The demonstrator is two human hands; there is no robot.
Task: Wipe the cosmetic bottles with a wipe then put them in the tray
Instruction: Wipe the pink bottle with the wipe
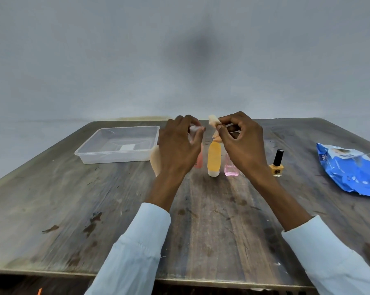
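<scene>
Both hands are raised over the middle of the wooden table (94, 199). My left hand (179, 147) pinches a small whitish wipe (194, 129) between thumb and fingertips. Just to its right, my right hand (241, 143) pinches a small cream-coloured bottle (214, 121), which is mostly hidden by the fingers. The clear plastic tray (88, 155) sits at the back left and holds no bottles. Below the hands stand an orange tube (214, 158) on its white cap and a pink glass bottle (230, 170). A reddish bottle (199, 161) and a beige bottle (155, 160) are partly hidden behind my left hand.
A yellow nail polish bottle (276, 166) with a black cap stands right of my right wrist. A blue pack of wipes (350, 169) lies near the table's right edge. A grey wall rises behind the table's far edge.
</scene>
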